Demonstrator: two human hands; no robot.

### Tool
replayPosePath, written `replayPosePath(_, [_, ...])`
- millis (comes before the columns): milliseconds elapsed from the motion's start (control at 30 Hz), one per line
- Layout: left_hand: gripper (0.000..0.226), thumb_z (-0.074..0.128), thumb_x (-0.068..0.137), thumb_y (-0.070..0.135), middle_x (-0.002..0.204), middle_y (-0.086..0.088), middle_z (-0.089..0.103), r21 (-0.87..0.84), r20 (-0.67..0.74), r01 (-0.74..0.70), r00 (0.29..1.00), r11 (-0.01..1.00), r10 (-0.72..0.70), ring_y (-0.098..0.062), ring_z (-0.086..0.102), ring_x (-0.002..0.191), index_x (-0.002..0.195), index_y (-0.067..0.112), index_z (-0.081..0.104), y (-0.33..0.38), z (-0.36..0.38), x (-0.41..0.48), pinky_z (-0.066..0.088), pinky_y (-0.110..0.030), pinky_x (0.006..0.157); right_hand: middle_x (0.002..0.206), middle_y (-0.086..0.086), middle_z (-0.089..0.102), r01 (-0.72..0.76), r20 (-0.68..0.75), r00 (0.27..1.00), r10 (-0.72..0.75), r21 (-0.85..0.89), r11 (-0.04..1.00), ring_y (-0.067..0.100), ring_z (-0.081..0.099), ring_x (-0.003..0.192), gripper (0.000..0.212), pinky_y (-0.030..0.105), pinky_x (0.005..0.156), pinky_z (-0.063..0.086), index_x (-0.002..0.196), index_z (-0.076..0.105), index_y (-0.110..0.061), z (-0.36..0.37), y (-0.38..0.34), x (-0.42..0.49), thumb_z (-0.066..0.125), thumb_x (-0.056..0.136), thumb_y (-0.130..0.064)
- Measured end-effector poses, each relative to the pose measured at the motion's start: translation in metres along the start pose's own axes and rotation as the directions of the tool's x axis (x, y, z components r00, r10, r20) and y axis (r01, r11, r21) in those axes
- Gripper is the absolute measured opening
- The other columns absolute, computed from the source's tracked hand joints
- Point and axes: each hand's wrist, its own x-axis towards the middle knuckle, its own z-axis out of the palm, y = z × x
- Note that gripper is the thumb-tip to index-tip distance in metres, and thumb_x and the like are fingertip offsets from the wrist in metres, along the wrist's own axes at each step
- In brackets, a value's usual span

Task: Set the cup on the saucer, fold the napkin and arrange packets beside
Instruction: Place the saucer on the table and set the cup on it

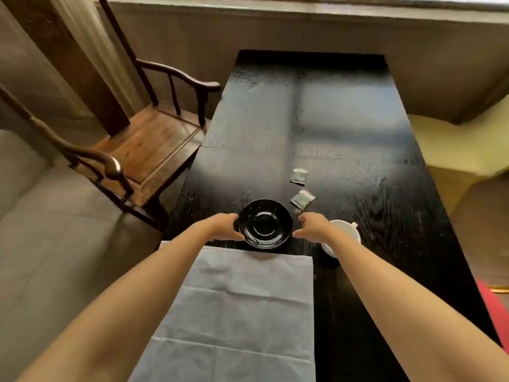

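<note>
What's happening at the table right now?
A person has both hands at a black saucer on the dark table: the left hand grips its left rim, and the right hand is at its right rim. The white cup sits on the table to the right, not yet on the saucer. A pale napkin lies unfolded in front, and two packets lie just beyond the saucer.

Bench (344,128): long, dark wood, glossy; pale window glare across it.
Chair (154,144): brown wooden armchair, left of bench.
Sofa (41,230): grey, near left.
Wall (275,31): grey-brown, behind bench.
Sill (358,4): bright, along top.
Curtain (80,51): pale, upper left.
</note>
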Motion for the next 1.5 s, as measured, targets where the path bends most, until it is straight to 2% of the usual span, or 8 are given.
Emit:
replayPosePath(300, [0.07,0.059,0.088,0.019,0.125,-0.019,0.055,-0.42,-0.173,0.056,0.975,0.906,-0.14,-0.027,0.065,0.084,0.145,0.01,0.018,-0.011,0.039,0.063,0.056,-0.029,0.059,0.125,0.02,0.056,-0.029,-0.065,0.997,0.035,0.087,0.996,0.035,0.054,0.112,0.045,0.038,0.087,0.045,0.12,0.049,-0.001,0.034,0.001,0.057,0.063,0.084,-0.024])
replayPosePath(400, [0.063,0.061,0.084,0.006,0.125,-0.019,0.054,-0.53,-0.196,0.007,0.972,0.848,-0.131,-0.03,0.063,0.098,0.139,0.009,0.031,-0.011,0.046,0.075,0.059,-0.034,0.066,0.127,0.021,0.052,-0.041,-0.097,0.994,0.053,0.125,0.991,0.036,0.051,0.115,0.045,0.041,0.089,0.045,0.124,0.046,-0.001,0.042,0.001,0.067,0.061,0.084,-0.017])
replayPosePath(633, [0.05,0.062,0.076,-0.011,0.115,-0.019,0.058,-0.744,-0.206,-0.016,0.956,0.668,-0.207,-0.027,0.061,0.094,0.118,0.01,0.048,-0.015,0.052,0.084,0.057,-0.029,0.051,0.122,0.023,0.052,-0.076,-0.136,0.982,0.129,0.337,0.938,0.039,0.059,0.101,0.035,0.049,0.083,0.055,0.116,0.05,0.0,0.05,0.002,0.082,0.056,0.081,0.002])
replayPosePath(900, [0.058,0.063,0.075,-0.017,0.111,-0.021,0.06,-0.843,-0.192,-0.048,0.957,0.535,-0.217,-0.033,0.063,0.1,0.123,0.011,0.049,0.007,0.028,0.061,0.058,-0.042,0.07,0.107,0.017,0.063,0.04,-0.222,0.97,0.094,0.53,0.847,0.036,0.064,0.094,0.037,0.044,0.077,0.058,0.114,0.059,0.0,0.017,0.009,0.045,0.058,0.077,0.008])
replayPosePath(1167, [0.043,0.055,0.084,-0.01,0.101,-0.014,0.06,-0.928,-0.151,-0.097,0.981,0.361,-0.123,-0.031,0.067,0.089,0.12,0.011,0.048,0.1,0.033,-0.007,0.06,-0.038,0.063,0.108,0.014,0.066,0.099,-0.176,0.98,0.092,0.836,0.54,0.026,0.065,0.088,0.047,0.025,0.056,0.057,0.122,0.059,-0.004,-0.041,0.082,-0.053,0.056,0.079,0.017])
replayPosePath(1300, [0.035,0.054,0.085,-0.01,0.089,-0.011,0.058,-0.916,-0.099,-0.076,0.994,0.394,-0.04,-0.026,0.066,0.076,0.115,0.008,0.048,0.161,0.068,-0.025,0.06,-0.035,0.061,0.099,0.006,0.068,0.051,-0.154,0.977,0.149,0.843,0.535,0.017,0.066,0.083,0.047,0.018,0.05,0.055,0.123,0.059,-0.007,-0.047,0.15,-0.101,0.058,0.081,0.014])
replayPosePath(1433, [0.036,0.057,0.081,-0.01,0.096,-0.013,0.057,-0.898,-0.019,-0.026,1.0,0.44,0.02,-0.034,0.065,0.096,0.11,0.011,0.049,0.214,0.116,-0.027,0.058,-0.049,0.077,0.101,0.006,0.067,-0.019,-0.107,0.966,0.235,0.879,0.477,0.012,0.064,0.08,0.048,0.017,0.049,0.055,0.124,0.058,-0.007,-0.04,0.216,-0.141,0.055,0.082,0.015])
replayPosePath(1500, [0.038,0.056,0.08,-0.012,0.101,-0.013,0.057,-0.909,0.022,0.006,0.999,0.417,0.034,-0.03,0.064,0.095,0.111,0.009,0.047,0.237,0.14,-0.029,0.06,-0.044,0.069,0.094,0.004,0.067,-0.038,-0.096,0.959,0.266,0.89,0.455,0.012,0.064,0.077,0.047,0.019,0.049,0.056,0.124,0.058,-0.006,-0.033,0.244,-0.158,0.054,0.082,0.016])
